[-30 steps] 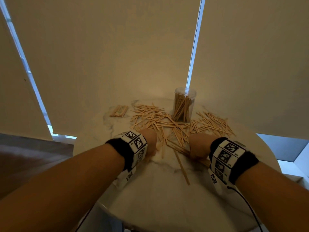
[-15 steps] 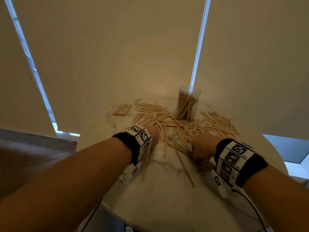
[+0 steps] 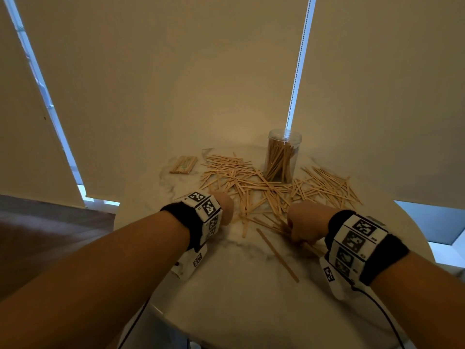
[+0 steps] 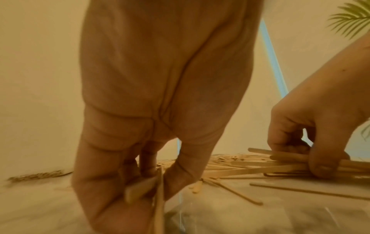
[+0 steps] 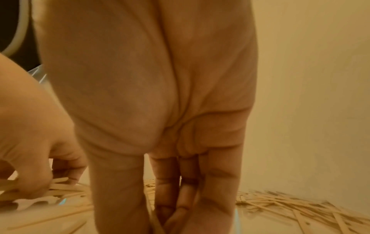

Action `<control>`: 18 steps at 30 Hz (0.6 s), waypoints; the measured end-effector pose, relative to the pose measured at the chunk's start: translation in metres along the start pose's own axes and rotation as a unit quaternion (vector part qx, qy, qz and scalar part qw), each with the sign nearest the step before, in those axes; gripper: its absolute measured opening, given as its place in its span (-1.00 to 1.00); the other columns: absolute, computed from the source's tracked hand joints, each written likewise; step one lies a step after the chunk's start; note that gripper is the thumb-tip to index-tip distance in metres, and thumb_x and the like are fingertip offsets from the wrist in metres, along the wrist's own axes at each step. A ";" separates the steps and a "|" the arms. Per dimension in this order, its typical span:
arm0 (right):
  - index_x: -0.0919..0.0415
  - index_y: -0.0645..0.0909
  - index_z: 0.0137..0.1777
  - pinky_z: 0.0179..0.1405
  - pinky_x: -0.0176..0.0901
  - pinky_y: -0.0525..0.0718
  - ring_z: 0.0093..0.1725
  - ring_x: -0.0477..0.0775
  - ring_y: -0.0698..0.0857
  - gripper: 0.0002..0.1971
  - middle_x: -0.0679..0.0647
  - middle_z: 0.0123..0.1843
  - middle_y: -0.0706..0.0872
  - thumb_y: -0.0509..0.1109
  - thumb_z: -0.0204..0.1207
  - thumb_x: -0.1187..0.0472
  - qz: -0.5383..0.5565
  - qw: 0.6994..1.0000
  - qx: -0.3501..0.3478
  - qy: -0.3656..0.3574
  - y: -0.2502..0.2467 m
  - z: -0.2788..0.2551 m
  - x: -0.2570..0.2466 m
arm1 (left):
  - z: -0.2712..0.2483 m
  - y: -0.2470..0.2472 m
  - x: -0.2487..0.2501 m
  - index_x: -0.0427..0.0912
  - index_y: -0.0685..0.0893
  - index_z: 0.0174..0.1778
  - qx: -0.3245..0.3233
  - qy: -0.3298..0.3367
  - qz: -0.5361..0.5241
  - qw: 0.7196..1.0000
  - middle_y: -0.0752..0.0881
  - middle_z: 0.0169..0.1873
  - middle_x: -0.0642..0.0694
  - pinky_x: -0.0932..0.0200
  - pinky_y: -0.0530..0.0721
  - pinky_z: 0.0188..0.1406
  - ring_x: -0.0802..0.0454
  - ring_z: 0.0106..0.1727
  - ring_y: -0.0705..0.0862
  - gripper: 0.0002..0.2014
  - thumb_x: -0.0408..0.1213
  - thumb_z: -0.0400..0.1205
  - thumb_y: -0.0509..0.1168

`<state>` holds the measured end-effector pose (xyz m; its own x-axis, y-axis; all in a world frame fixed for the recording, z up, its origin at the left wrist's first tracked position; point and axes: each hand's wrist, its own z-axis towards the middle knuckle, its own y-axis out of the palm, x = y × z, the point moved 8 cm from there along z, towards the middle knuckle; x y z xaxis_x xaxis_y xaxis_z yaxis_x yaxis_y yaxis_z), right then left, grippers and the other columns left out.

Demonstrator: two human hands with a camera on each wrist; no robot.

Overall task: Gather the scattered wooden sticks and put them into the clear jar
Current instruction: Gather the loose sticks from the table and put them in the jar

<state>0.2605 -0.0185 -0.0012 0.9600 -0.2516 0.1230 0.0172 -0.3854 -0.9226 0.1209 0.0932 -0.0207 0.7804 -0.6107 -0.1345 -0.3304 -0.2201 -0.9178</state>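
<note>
A person leans over a round marble table (image 3: 226, 311), both bare forearms stretched out across it, each wrist wrapped in a black band (image 3: 387, 258) carrying black-and-white square markers. Wooden sticks (image 3: 251, 187) lie scattered in a loose, crisscrossed heap across the middle of the table, spreading from about ten o'clock round to two o'clock. At roughly one o'clock, on the far side of the heap, stands a clear jar (image 3: 281, 157), upright and open at the top, already holding a leaning bundle of sticks. The left hand (image 3: 224, 209) is down at the near edge of the heap, its fingers (image 4: 96, 182) curled and pinching a few sticks against the thumb. The right hand (image 3: 305, 224) rests at the near right edge of the heap, fingers curled round a small bundle of sticks lying nearly flat on the table. One long stick (image 3: 276, 255) lies alone at about five o'clock, just beside the right hand. A small tidy bundle of sticks (image 3: 183, 165) sits apart at ten o'clock. Pale roller blinds (image 3: 176, 84) hang behind the table, a beaded cord (image 3: 298, 64) between them. Green palm fronds (image 4: 352, 19) show in the left wrist view.
</note>
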 end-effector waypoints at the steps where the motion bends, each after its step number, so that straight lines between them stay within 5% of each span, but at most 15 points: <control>1: 0.20 0.53 -0.33 -0.43 -0.27 0.51 -0.41 -0.03 0.51 -0.74 0.02 -0.37 0.57 0.44 0.57 0.19 0.011 1.000 -0.002 -0.001 0.000 0.000 0.001 | -0.003 -0.002 -0.002 -0.35 0.63 0.35 -0.003 -0.004 -0.022 1.000 0.58 0.20 -0.25 0.12 0.50 0.14 -0.17 0.34 0.59 -0.70 -0.31 0.79 0.15; 5: 0.36 0.75 -0.09 -0.18 -0.07 0.71 -0.27 0.09 0.68 -0.80 0.21 -0.19 0.80 0.44 0.56 0.19 0.105 0.994 0.030 -0.019 -0.011 0.000 0.009 | -0.008 -0.008 -0.005 -0.34 0.68 0.01 0.012 0.014 -0.072 0.997 0.66 -0.02 -0.24 0.11 0.61 0.24 -0.11 0.02 0.68 -0.70 -0.38 0.82 0.04; 8: 0.21 0.73 -0.24 -0.14 -0.02 0.79 -0.25 0.08 0.81 -0.84 0.17 -0.21 0.84 0.46 0.56 0.20 0.193 0.977 0.086 -0.030 -0.029 -0.001 0.016 | 0.000 -0.007 -0.018 -0.15 0.46 -0.32 0.044 -0.019 -0.224 0.973 0.51 -0.36 -0.04 0.34 0.64 -0.39 0.14 -0.42 0.51 -0.66 -0.41 0.80 0.07; 10: 0.17 0.76 -0.20 -0.21 -0.12 0.81 -0.29 0.00 0.83 -0.86 0.08 -0.26 0.83 0.47 0.56 0.18 0.230 0.966 0.114 -0.031 -0.039 0.000 0.018 | 0.000 -0.014 -0.018 -0.21 0.51 -0.22 0.082 -0.025 -0.275 0.958 0.46 -0.42 -0.05 0.47 0.45 -0.54 0.14 -0.48 0.44 -0.71 -0.43 0.80 0.03; 12: 0.18 0.80 -0.09 -0.05 -0.02 0.84 -0.25 -0.01 0.84 -0.88 0.06 -0.24 0.85 0.47 0.57 0.17 0.274 0.952 0.131 -0.031 -0.044 0.004 0.021 | 0.008 -0.017 -0.017 -0.27 0.49 -0.17 0.116 -0.009 -0.350 0.930 0.44 -0.41 -0.09 0.46 0.37 -0.59 0.15 -0.49 0.34 -0.74 -0.44 0.80 0.00; 14: 0.16 0.81 -0.06 0.04 0.10 0.82 -0.22 0.01 0.85 -0.88 0.05 -0.22 0.86 0.46 0.56 0.16 0.316 0.935 0.159 -0.038 -0.050 0.006 0.022 | 0.009 -0.019 -0.016 -0.23 0.51 -0.19 0.127 -0.014 -0.474 0.871 0.46 -0.39 -0.11 0.30 0.46 -0.48 0.07 -0.47 0.38 -0.65 -0.23 0.84 -0.03; 18: 0.14 0.80 -0.08 0.01 0.10 0.83 -0.22 0.01 0.85 -0.88 0.04 -0.22 0.86 0.45 0.58 0.14 0.392 0.893 0.211 -0.070 -0.064 0.001 0.009 | 0.002 -0.036 0.005 -0.26 0.62 -0.16 0.161 0.035 -0.522 0.837 0.54 -0.46 -0.10 0.10 0.51 -0.27 -0.08 -0.42 0.52 -0.18 0.50 0.59 -0.13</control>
<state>0.2682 0.0053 0.0587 0.7487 -0.1732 -0.6399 -0.5993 0.2355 -0.7651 0.1379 0.0998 0.0103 0.5180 -0.2592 0.8152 0.6808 -0.4521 -0.5763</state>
